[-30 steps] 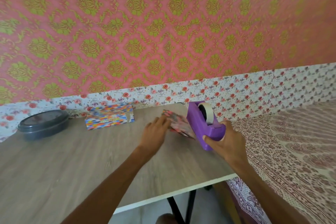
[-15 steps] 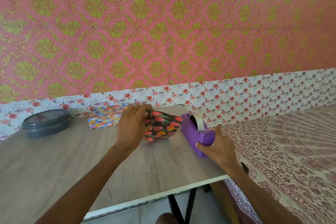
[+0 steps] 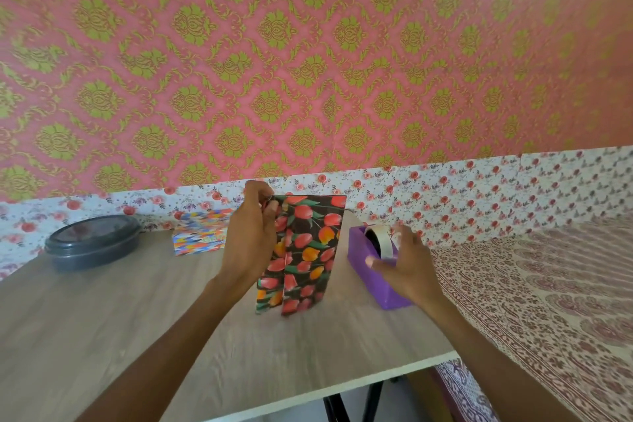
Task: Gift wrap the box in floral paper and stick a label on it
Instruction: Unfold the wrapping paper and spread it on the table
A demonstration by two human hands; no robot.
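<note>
My left hand [image 3: 251, 243] pinches the top left corner of a folded sheet of black floral paper [image 3: 305, 250] with red and orange tulips. The sheet hangs upright, its lower edge near the wooden table [image 3: 137, 319]. My right hand [image 3: 404, 267] is over the purple tape dispenser [image 3: 366, 250] that stands on the table to the right of the paper; its fingers are spread loosely around the white tape roll [image 3: 380, 243]. A box [image 3: 200, 236] in a colourful zigzag pattern lies at the back of the table, partly hidden behind my left hand.
A round dark lidded container [image 3: 92, 241] sits at the table's back left. The table stands against a patterned wall. A bed with a printed cover [image 3: 548, 301] borders the table's right side. The table's front edge [image 3: 342, 384] runs close below my forearms.
My left hand has lifted the floral paper off the table and it now hangs unfolded lengthwise. My right hand set the tape dispenser down and loosened its grip on it.
</note>
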